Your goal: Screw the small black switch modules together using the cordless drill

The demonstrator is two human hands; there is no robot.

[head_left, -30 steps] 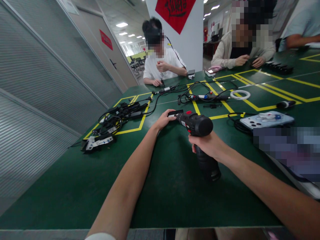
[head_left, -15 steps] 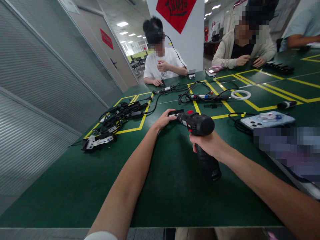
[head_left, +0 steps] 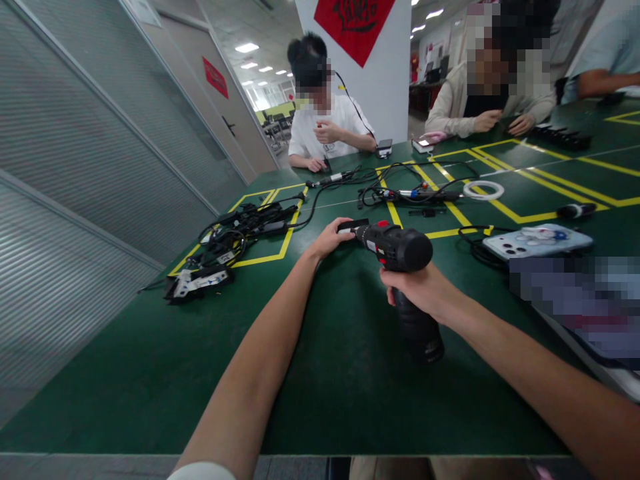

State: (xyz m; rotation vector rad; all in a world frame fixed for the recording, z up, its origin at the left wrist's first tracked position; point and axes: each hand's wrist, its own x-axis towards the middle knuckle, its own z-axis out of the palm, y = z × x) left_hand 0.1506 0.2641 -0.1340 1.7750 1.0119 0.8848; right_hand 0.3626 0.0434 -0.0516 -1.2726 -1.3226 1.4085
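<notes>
My right hand is wrapped round the grip of a black cordless drill with red accents. The drill points to the left and away from me, its tip at a small black part with a pale strip on its near side. My left hand has its fingers closed on the left end of that part, holding it at the table surface. The drill's body hides some of the part's right side, and the exact contact of the tip cannot be made out.
On the green table, tangled black cables lie left. Ahead sit a corded screwdriver and a white ring. To the right are a phone and a dark marker-like object. Co-workers sit across the table.
The drill and both hands hold almost the same place. The whole view has shifted very slightly; nothing was taken up or let go.
</notes>
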